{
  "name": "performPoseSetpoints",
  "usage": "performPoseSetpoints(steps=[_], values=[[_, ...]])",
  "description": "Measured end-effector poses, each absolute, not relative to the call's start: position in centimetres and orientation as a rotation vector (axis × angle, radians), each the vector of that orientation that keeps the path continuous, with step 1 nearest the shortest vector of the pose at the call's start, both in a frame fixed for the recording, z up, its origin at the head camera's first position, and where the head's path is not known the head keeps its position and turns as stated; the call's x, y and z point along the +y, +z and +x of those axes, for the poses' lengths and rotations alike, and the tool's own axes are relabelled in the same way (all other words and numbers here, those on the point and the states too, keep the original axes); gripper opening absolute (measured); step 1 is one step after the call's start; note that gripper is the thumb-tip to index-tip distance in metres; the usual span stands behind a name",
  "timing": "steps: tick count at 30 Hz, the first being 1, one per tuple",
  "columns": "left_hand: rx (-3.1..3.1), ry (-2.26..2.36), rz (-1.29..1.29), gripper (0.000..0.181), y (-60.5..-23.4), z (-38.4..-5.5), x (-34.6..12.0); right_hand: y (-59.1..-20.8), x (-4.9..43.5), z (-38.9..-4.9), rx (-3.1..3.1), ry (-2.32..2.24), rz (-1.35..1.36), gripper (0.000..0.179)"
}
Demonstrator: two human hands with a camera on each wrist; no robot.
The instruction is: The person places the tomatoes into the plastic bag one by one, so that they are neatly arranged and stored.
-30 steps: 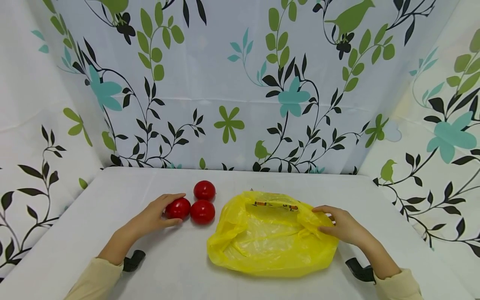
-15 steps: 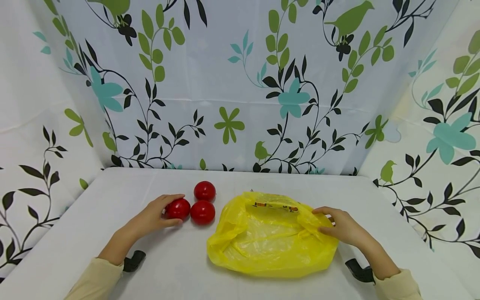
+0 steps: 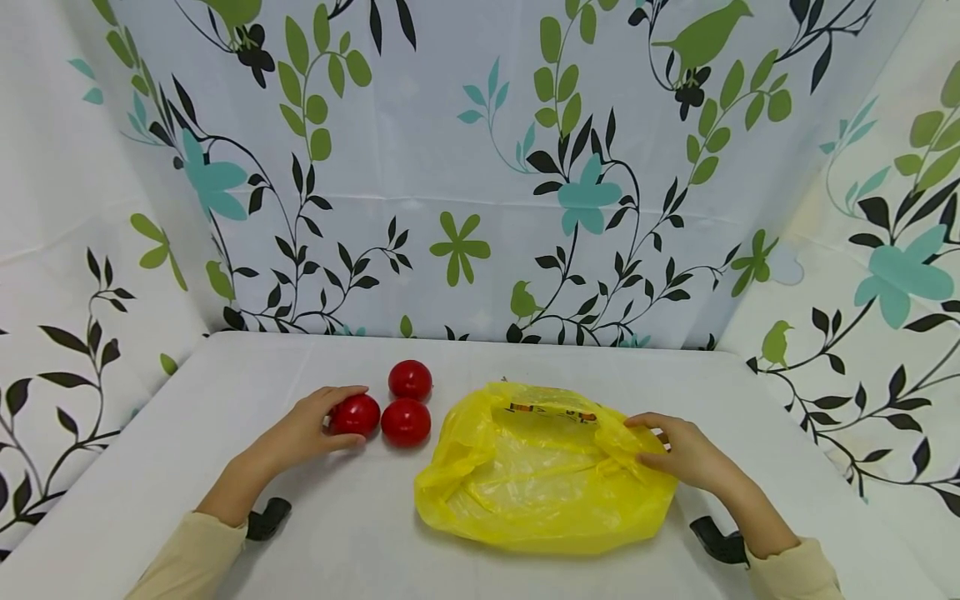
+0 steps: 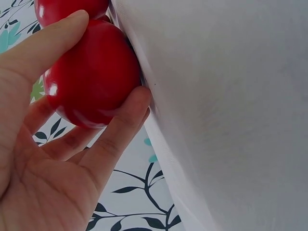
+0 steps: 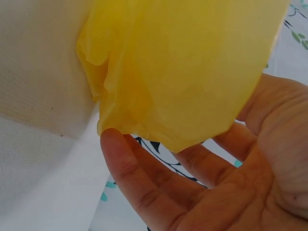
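In the head view my left hand (image 3: 303, 429) holds a round, glossy red fruit (image 3: 355, 415), which could be a tomato or an apple. The left wrist view shows thumb and fingers curved round this fruit (image 4: 98, 72). Two more such fruits, a nearer one (image 3: 406, 422) and a farther one (image 3: 409, 380), sit just to its right. A crumpled yellow plastic bag (image 3: 555, 500) lies on the table with its mouth gaping. My right hand (image 3: 690, 450) grips its right edge. In the right wrist view the bag (image 5: 178, 72) passes between thumb and fingers, and its folds hide the thumb tip.
A white cloth covers the table (image 3: 337, 533). Behind it and at both sides hangs a curtain (image 3: 420, 142) patterned with leaves, birds and flowers. A black wrist piece shows at the left wrist (image 3: 268, 519) and another at the right wrist (image 3: 717, 540).
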State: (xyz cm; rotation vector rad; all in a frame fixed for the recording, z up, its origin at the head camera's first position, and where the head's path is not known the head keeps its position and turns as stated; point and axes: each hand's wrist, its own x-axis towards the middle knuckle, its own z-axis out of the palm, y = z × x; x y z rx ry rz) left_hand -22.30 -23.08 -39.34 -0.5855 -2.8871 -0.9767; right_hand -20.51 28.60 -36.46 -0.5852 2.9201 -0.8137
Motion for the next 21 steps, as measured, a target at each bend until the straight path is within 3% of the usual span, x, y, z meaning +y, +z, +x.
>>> performPoseSetpoints(steps=[21], values=[[-2.845, -0.935, -0.541, 0.068, -38.48, -22.05, -23.67, -36.59, 28.69, -20.64, 2.916, -0.813, -0.579, 0.042]])
